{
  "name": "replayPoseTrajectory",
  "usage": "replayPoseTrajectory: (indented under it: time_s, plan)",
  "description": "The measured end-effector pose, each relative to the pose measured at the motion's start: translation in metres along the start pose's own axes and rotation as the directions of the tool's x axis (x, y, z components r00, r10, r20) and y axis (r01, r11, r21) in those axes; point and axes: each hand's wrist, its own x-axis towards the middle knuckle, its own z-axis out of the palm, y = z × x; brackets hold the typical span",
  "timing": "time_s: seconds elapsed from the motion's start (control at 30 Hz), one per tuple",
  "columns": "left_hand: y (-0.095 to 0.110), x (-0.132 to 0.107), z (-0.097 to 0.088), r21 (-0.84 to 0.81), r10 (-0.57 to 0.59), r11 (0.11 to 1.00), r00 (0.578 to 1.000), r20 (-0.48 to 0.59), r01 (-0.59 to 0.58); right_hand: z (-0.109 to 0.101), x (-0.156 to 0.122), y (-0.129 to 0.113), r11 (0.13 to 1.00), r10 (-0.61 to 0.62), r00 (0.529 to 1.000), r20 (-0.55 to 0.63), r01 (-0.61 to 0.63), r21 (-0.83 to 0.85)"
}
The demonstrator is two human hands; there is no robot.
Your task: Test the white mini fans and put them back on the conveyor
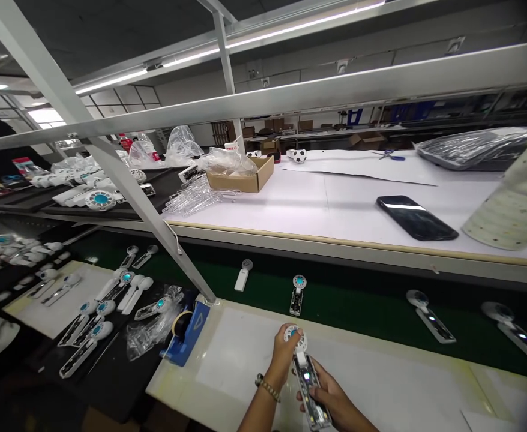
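A small hand-held fan unit [306,377], open so its circuit board shows, lies in both my hands low in the view. My left hand [285,354] is closed around its round head. My right hand [329,396] grips the handle from below. Both hands hover over a white work mat [240,354] at the near edge of the bench. A bracelet sits on my left wrist.
A green conveyor belt [362,306] carries several similar fan units. A blue tape dispenser [186,333] stands left of the mat beside trays of fan parts. Beyond the belt a white table holds a black phone [415,218] and a cardboard box [243,175]. A slanted metal strut [123,180] crosses the left.
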Motion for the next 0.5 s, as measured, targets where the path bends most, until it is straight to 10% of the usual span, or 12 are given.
replayPoseTrajectory:
  time_s: [0.5]
  plan:
    - [-0.0100, -0.0002, -0.0046, 0.016, -0.067, 0.998, 0.998, 0.020, 0.066, -0.0021, -0.0026, 0.0080, 0.999, 0.026, 1.000, -0.013, -0.026, 0.041]
